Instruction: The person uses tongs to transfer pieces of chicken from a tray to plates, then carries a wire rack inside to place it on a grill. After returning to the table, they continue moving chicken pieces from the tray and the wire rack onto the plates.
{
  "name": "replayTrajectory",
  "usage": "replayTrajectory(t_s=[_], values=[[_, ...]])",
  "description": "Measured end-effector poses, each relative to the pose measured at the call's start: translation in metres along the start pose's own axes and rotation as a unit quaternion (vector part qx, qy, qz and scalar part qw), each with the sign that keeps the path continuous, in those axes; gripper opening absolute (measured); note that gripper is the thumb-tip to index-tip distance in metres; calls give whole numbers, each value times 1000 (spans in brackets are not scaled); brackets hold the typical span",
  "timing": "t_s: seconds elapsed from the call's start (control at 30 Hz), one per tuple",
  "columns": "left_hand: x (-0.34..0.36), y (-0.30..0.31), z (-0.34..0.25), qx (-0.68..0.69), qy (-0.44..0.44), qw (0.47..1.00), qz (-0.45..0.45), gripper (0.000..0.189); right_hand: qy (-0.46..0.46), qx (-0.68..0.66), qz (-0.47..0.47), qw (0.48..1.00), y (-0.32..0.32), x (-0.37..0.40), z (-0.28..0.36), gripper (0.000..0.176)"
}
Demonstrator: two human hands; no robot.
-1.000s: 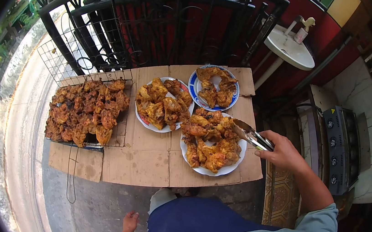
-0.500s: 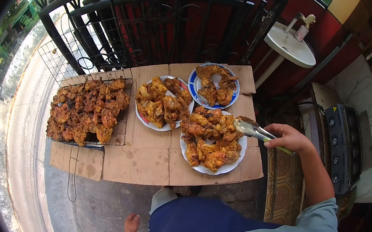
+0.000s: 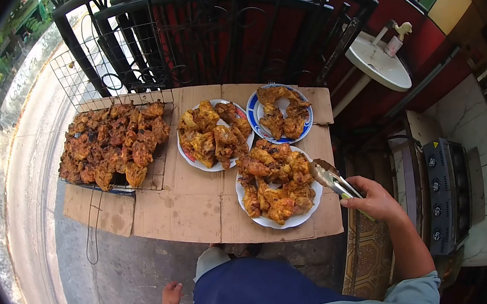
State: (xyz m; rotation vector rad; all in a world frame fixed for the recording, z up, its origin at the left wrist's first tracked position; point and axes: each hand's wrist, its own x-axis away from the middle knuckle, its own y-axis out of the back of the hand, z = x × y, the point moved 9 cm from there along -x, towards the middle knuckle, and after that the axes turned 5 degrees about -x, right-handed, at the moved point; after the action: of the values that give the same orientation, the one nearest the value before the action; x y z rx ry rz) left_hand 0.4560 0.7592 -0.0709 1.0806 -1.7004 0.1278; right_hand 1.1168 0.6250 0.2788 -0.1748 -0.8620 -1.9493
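Note:
My right hand [image 3: 371, 198] is closed round metal tongs [image 3: 337, 183], whose tips are beside the right rim of a white plate [image 3: 295, 222] piled with browned chicken pieces [image 3: 277, 187]. Whether the tips pinch anything is unclear. My left hand [image 3: 172, 293] hangs low, away from the table, its fingers curled; what it holds, if anything, is too small to tell. Behind the near plate stand a red-patterned plate [image 3: 243, 112] and a blue-rimmed plate [image 3: 257, 127], both with chicken. More chicken [image 3: 111, 144] covers a wire grill rack [image 3: 163, 161] at the left.
Cardboard [image 3: 190, 209] covers the table under the plates. A black metal gate [image 3: 213, 41] rises behind it. To the right are a white sink [image 3: 375, 65] and a stove [image 3: 438, 196]. A wire handle [image 3: 92, 235] sticks out over the table's front left edge.
The tongs have shifted slightly right, off the chicken on the near plate, and their arms are a little further apart. My right hand has moved slightly left and down. My left hand has barely moved.

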Motion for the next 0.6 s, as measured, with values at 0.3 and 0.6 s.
replayTrajectory(t_s=[0.3, 0.6], values=[[-10, 6, -10, -12, -14, 1000, 3, 49, 125, 239, -74, 960, -29, 28, 70, 56], [-3, 2, -17, -28, -16, 999, 2, 48, 115, 247, -47, 961, -28, 23, 69, 56]])
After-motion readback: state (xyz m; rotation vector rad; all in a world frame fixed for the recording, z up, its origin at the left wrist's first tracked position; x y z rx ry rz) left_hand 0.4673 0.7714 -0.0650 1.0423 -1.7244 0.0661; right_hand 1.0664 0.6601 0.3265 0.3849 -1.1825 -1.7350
